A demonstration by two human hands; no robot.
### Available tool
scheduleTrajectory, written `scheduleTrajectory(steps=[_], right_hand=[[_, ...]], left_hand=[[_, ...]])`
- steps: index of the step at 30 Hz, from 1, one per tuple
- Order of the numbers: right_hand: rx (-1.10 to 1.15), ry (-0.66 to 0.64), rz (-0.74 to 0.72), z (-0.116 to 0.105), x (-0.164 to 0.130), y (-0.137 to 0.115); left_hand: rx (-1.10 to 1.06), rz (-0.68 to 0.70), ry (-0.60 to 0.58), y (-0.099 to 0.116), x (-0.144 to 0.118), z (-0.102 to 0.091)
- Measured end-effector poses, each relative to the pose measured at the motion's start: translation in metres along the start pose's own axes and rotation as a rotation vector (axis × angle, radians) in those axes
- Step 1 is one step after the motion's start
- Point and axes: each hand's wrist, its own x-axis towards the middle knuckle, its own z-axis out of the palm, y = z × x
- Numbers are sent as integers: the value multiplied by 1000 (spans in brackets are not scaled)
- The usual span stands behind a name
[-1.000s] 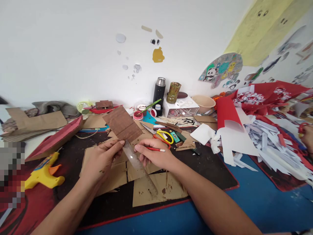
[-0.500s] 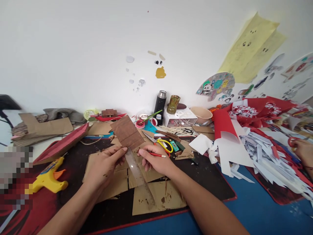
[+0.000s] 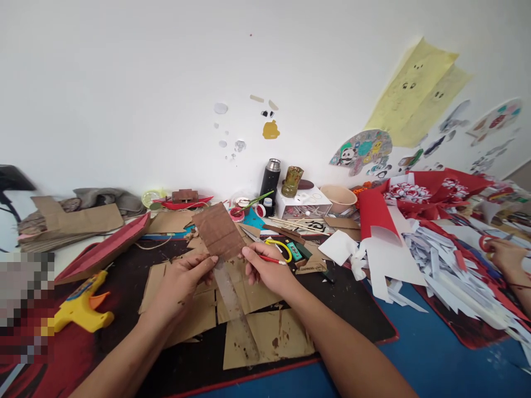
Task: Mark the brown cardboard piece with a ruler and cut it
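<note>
My left hand (image 3: 179, 284) pinches the lower edge of a brown-painted cardboard piece (image 3: 218, 231) and holds it up, tilted, above the dark mat. A clear plastic ruler (image 3: 234, 307) runs from under that piece down toward me, and both hands touch its upper end. My right hand (image 3: 267, 269) grips a red pencil (image 3: 272, 259), with its fingertips at the cardboard's right lower corner. Plain tan cardboard pieces (image 3: 265, 334) lie on the mat under both hands.
A yellow glue gun (image 3: 81, 307) lies at the left. Yellow-handled scissors (image 3: 274, 243), a black flask (image 3: 270, 179), a white box (image 3: 305, 202) and a bowl (image 3: 342, 196) stand behind. Red and white paper scraps (image 3: 440, 260) pile at the right, where another person's hand (image 3: 504, 257) works.
The view has tilted up and shifted a little. My hands stay on the brown cardboard, ruler and pencil, with the cardboard held slightly nearer the middle.
</note>
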Motion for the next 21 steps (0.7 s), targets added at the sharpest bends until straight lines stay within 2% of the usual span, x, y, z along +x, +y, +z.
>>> scheduleTrajectory(steps=[21], right_hand=[[-13, -15, 5, 1, -1, 0]], left_hand=[[-14, -16, 1, -4, 1, 2]])
